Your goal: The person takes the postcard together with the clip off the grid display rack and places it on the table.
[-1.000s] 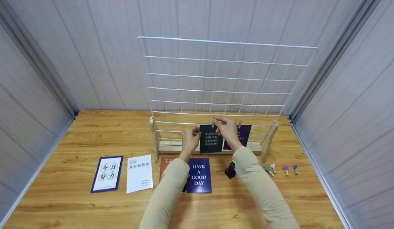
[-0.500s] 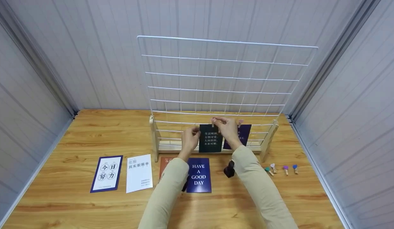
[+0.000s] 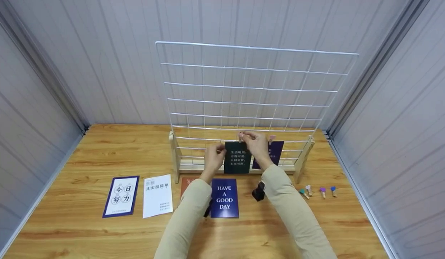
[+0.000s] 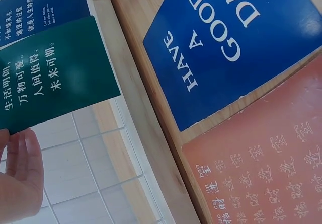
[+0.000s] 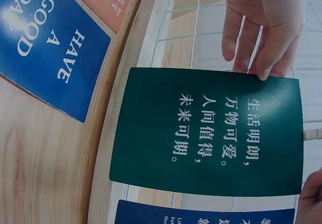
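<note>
A dark green card point(image 3: 237, 158) with white writing hangs upright against the lower part of a white wire grid point(image 3: 247, 86). My left hand point(image 3: 214, 158) pinches its left edge between thumb and fingers. At the card's top edge, my right hand point(image 3: 256, 145) pinches a small wooden clothespin point(image 5: 313, 134), partly hidden by the fingers in the head view. To the right, a dark blue card point(image 3: 276, 154) hangs on the grid from another clothespin with a pink heart point(image 3: 271, 138); my right hand covers part of this card.
A wooden stand point(image 3: 175, 158) holds the grid up. In front lie a blue "HAVE A GOOD DAY" card point(image 3: 224, 198), an orange card point(image 4: 261, 153), a white card point(image 3: 157, 196) and a purple-bordered card point(image 3: 120, 196). Several heart clothespins point(image 3: 323, 191) lie at right, near a black object point(image 3: 258, 191).
The green card has shifted very slightly left, uncovering more of its top line of writing. Both hands keep nearly the same places on card and clothespin.
</note>
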Demonstrator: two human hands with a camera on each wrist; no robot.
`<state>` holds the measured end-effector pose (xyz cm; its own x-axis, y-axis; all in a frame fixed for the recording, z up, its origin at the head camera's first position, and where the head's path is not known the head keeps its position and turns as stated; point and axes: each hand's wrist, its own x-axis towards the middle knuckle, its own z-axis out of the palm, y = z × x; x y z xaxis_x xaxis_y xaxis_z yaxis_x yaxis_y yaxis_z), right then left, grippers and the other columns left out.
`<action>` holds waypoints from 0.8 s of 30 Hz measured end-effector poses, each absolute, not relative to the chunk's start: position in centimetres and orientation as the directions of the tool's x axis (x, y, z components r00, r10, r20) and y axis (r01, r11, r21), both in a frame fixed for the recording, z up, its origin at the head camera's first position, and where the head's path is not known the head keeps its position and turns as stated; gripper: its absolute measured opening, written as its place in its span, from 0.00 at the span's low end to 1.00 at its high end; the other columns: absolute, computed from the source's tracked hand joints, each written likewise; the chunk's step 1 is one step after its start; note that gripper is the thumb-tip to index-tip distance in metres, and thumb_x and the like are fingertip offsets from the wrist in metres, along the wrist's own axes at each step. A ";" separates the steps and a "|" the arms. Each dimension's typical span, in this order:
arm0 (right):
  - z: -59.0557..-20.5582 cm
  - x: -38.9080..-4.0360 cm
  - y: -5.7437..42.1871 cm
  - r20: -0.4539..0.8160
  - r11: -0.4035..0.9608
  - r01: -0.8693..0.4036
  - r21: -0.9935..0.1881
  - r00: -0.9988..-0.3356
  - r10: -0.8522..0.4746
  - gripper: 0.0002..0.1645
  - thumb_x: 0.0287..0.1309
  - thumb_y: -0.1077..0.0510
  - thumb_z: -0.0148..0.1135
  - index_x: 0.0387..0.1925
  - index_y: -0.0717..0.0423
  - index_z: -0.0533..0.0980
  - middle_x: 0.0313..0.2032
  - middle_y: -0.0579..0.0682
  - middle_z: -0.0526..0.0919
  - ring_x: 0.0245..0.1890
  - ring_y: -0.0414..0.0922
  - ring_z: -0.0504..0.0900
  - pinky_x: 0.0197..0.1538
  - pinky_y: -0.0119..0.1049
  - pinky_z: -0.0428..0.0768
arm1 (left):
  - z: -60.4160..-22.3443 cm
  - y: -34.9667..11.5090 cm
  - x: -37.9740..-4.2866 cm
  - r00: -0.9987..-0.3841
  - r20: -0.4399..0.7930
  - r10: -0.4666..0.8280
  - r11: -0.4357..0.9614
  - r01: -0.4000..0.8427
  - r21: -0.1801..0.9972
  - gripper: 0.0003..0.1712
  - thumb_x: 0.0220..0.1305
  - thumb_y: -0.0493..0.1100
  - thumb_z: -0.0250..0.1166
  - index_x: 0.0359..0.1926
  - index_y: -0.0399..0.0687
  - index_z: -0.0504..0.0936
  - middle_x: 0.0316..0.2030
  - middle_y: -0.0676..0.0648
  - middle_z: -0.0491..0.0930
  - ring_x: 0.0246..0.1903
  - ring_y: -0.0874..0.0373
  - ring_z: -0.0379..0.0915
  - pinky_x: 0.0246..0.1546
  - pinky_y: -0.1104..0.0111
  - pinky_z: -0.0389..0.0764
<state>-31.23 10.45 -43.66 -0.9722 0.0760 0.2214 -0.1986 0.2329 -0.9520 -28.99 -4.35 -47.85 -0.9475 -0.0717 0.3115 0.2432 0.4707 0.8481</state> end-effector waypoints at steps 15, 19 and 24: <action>-42.5 -29.7 11.4 0.206 0.244 -0.199 -0.949 -0.978 0.004 0.14 0.51 0.57 0.62 0.38 0.62 0.79 0.23 0.58 0.77 0.16 0.40 0.68 0.18 0.25 0.63 | -48.0 -4.8 -28.6 -0.967 0.254 -0.033 0.448 0.213 0.868 0.08 0.54 0.30 0.57 0.35 0.36 0.80 0.31 0.44 0.79 0.32 0.53 0.75 0.34 0.65 0.75; -42.6 -29.6 11.9 0.184 0.279 -0.175 -0.944 -0.983 0.006 0.14 0.52 0.55 0.61 0.38 0.60 0.79 0.27 0.53 0.80 0.20 0.43 0.70 0.19 0.26 0.65 | -47.8 -4.8 -28.4 -0.968 0.249 -0.023 0.424 0.216 0.879 0.08 0.55 0.29 0.57 0.35 0.35 0.80 0.31 0.43 0.79 0.32 0.52 0.75 0.33 0.65 0.75; -43.5 -30.1 12.8 0.202 0.296 -0.194 -0.935 -0.979 -0.003 0.17 0.49 0.49 0.63 0.37 0.57 0.80 0.26 0.51 0.80 0.19 0.40 0.68 0.19 0.27 0.64 | -47.8 -4.9 -28.2 -0.969 0.248 -0.001 0.416 0.225 0.881 0.07 0.56 0.30 0.57 0.35 0.36 0.80 0.31 0.44 0.78 0.31 0.53 0.74 0.32 0.66 0.75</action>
<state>-30.14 12.79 -43.47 -0.9794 -0.0029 0.2017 -0.1935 0.2957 -0.9355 -28.20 -4.85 -47.77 -0.9688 -0.0011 0.2480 0.2250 0.4160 0.8811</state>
